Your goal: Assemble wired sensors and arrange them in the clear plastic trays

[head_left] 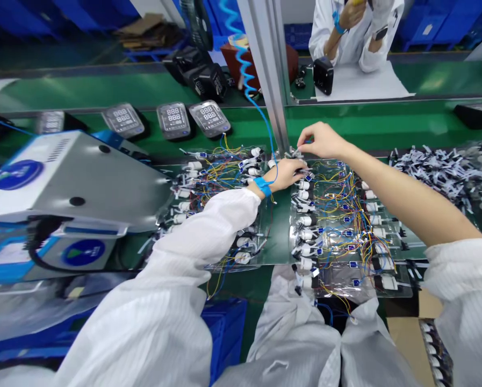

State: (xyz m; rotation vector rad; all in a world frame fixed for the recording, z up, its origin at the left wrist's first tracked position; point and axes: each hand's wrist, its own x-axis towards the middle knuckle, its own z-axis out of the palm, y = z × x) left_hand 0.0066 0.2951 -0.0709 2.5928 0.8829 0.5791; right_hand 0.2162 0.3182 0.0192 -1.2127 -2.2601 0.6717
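Observation:
My left hand (pixel 286 174), with a blue strap at the wrist, reaches to the far-left corner of a clear plastic tray (pixel 333 166). Its fingers are closed around a small wired part whose details are mostly hidden. Just above it, my right hand (pixel 322 141) is held in a pinch, thumb and index finger close over the same spot; what lies between them is too small to make out. Rows of white cylindrical parts (pixel 306 220) with black ends, coloured wires and small blue connectors (pixel 349 233) fill the tray below my hands.
Another tray of wired parts (pixel 224 172) lies left, beside a grey machine (pixel 83 177). Loose black-and-white pieces (pixel 438 174) are heaped right. Monitors with digit displays (pixel 174 119) line the green conveyor (pixel 345 126). A metal post (pixel 267 70) and coiled blue cord (pixel 244 64) stand ahead; a co-worker (pixel 357 32) sits opposite.

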